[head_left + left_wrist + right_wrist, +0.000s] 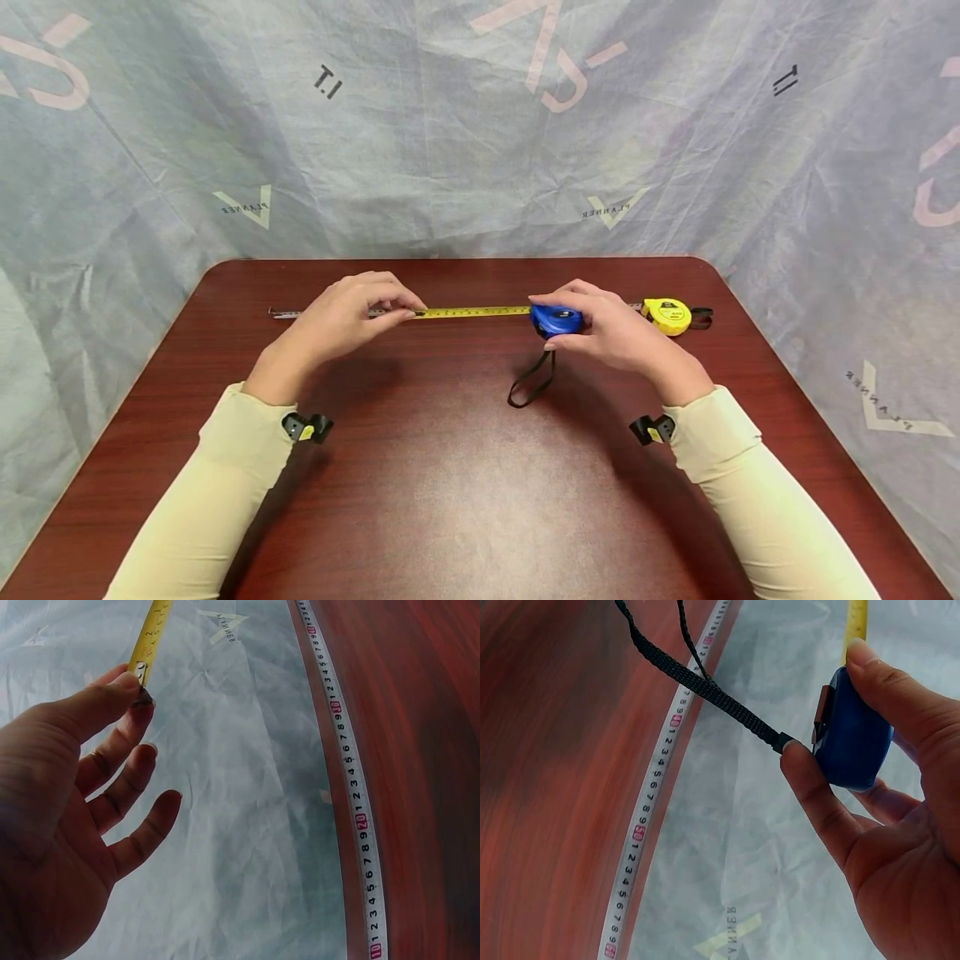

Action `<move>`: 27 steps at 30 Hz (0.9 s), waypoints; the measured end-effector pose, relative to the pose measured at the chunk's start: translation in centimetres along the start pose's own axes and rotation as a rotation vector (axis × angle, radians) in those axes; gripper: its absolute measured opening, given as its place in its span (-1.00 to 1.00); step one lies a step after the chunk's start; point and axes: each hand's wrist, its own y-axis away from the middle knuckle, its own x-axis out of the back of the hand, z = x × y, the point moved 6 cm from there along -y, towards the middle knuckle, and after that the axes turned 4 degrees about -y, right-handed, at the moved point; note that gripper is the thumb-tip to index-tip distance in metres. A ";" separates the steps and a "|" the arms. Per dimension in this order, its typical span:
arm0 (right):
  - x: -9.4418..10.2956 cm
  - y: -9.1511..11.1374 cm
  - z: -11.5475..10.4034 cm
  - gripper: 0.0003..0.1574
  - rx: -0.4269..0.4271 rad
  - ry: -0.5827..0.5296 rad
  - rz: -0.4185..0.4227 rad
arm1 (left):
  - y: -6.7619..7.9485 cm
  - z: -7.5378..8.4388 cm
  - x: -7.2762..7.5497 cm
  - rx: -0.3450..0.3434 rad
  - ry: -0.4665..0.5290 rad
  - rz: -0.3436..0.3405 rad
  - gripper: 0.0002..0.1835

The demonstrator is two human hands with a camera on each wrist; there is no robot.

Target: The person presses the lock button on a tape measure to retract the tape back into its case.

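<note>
Tape (pixel 476 312) extends leftward from blue case (pixel 553 320), seemingly level; left hand (pixel 348 308) pinches its tip (pixel 142 696), right hand (pixel 611 329) grips the case.

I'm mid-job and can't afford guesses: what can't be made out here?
Head: part of the white tape, hidden behind the left hand and right hand.
Head: print on the blue case and yellow case, too small.
Left wrist: rest of the yellow blade, cut off by the top edge.
Right wrist: end of the black strap, cut off by the top edge.
</note>
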 end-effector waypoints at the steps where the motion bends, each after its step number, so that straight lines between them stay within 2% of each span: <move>1: -0.1 -0.1 -0.1 -0.19 0.001 -0.005 -0.003 | -0.1 0.1 -0.1 0.000 0.002 0.001 -0.83; 16: -1.1 -1.6 -1.3 -0.20 0.021 -0.039 -0.006 | -1.2 1.3 -0.9 -0.049 0.006 -0.011 -0.84; 27: -1.7 -2.3 -2.1 -0.21 0.050 -0.064 -0.017 | -1.9 1.7 -1.6 -0.040 0.007 -0.018 -0.84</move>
